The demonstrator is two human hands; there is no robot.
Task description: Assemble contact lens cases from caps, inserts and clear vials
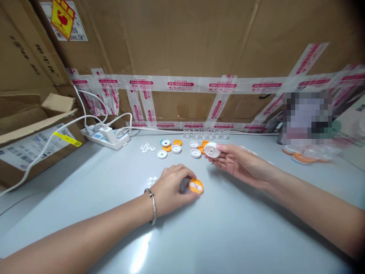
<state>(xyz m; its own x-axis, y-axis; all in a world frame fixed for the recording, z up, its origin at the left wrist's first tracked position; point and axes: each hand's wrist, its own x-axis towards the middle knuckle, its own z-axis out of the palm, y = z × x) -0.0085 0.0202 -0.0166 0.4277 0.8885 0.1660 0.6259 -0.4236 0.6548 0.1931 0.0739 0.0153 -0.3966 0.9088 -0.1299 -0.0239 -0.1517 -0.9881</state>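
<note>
Between the thumb and fingers of my left hand [175, 188] is an orange round cap [196, 186] with small white round pieces inside it, held low over the table. My right hand [239, 161] grips a white round cap [211, 150] by its edge, raised and tilted so that its hollow inside faces me. Behind that cap lie white ring-shaped caps [195, 153] and orange ones, partly hidden by it. Small white discs [153, 179] rest beside my left hand, some of them covered by it.
More white and orange caps [176, 148] lie mid-table, with small white pegged parts [146, 146] to their left. Clear cups [196, 133] line the back. A power strip [110, 139] and an open carton [37, 144] stand left; finished-looking orange-based pieces [303, 158] lie right.
</note>
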